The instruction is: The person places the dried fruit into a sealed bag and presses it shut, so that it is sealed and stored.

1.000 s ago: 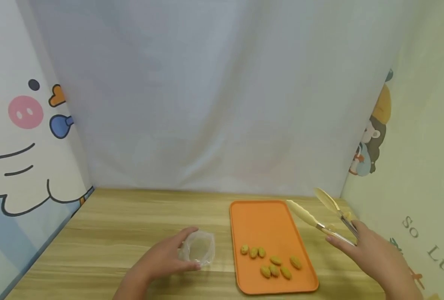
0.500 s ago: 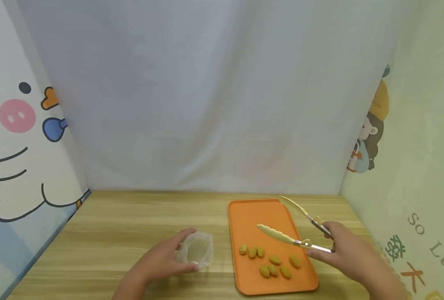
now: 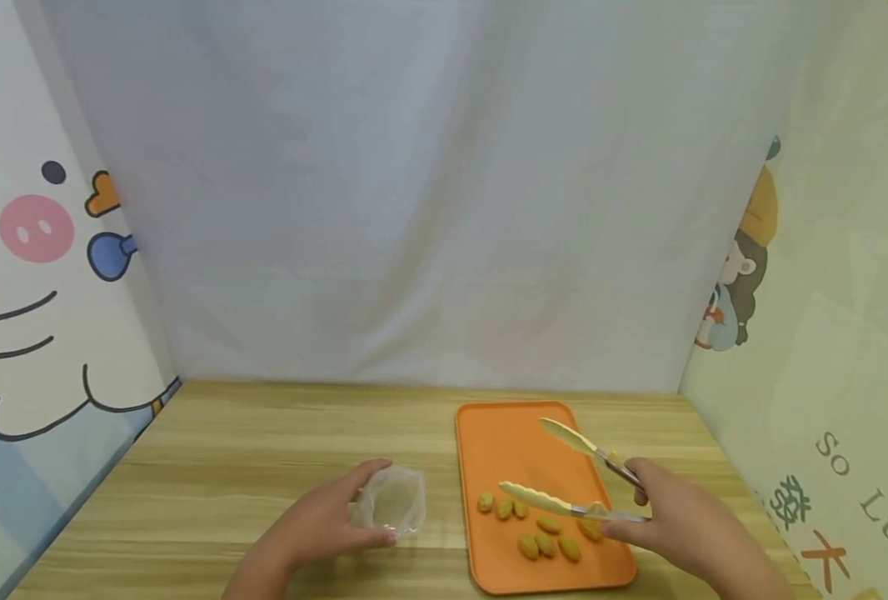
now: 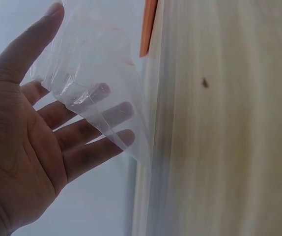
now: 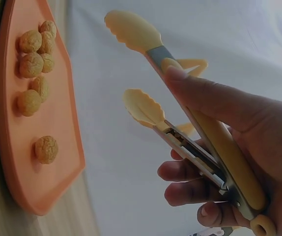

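Observation:
A clear plastic bag (image 3: 399,498) stands with its mouth open on the table, held by my left hand (image 3: 324,523), whose thumb and fingers are spread round its side. In the left wrist view, the fingers (image 4: 99,115) show through the film of the bag (image 4: 99,64). My right hand (image 3: 680,523) grips pale yellow-tipped metal tongs (image 3: 537,497), their arms apart with nothing between the tips. Below them lies an orange tray (image 3: 496,446) bearing several wrinkled, tan, roundish food pieces (image 3: 528,546); in the right wrist view these pieces (image 5: 31,65) look like small puffs.
The wood-grain table (image 3: 264,442) reaches back to a pale curtain (image 3: 429,208). Patterned cloth walls (image 3: 841,350) stand at both sides. The tray lies between the bag and my right arm.
My right hand has carried the tongs left and downward, from beside the tray to over it. The left hand and bag have stayed in place, and the food pieces have not moved.

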Demonstrator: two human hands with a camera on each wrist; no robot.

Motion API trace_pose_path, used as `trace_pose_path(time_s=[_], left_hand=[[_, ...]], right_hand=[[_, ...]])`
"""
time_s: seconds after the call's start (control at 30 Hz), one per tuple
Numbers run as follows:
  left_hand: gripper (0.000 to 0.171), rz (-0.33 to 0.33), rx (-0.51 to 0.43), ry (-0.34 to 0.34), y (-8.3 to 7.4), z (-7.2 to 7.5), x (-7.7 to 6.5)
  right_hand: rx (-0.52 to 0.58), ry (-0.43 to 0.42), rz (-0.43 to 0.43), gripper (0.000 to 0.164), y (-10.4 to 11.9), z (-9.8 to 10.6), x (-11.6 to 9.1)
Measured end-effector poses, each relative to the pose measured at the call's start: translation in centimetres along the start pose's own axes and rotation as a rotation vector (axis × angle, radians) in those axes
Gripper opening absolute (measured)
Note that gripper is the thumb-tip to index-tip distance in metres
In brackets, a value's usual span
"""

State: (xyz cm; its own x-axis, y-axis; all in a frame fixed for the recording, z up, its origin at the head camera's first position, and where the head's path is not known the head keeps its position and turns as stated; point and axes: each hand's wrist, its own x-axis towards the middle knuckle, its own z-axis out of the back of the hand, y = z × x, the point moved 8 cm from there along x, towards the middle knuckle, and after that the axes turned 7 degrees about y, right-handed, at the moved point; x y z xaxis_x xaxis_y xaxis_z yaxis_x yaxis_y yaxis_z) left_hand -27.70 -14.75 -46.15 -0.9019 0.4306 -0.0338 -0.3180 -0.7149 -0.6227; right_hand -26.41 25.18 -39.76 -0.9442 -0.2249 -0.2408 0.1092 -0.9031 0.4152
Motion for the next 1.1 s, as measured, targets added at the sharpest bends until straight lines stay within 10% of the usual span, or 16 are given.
trace_pose_path(time_s=[0.63, 1.1], left_hand=[[0.091, 0.042, 0.011, 0.021, 0.0, 0.1, -0.2], [0.09, 0.058, 0.0, 0.052, -0.4, 0.2, -0.5]], right_hand=[[-0.179, -0.005, 0.032, 0.093, 2.5, -1.7, 0.6], [-0.314, -0.062, 0.07, 0.053, 4.7, -2.7, 0.5]])
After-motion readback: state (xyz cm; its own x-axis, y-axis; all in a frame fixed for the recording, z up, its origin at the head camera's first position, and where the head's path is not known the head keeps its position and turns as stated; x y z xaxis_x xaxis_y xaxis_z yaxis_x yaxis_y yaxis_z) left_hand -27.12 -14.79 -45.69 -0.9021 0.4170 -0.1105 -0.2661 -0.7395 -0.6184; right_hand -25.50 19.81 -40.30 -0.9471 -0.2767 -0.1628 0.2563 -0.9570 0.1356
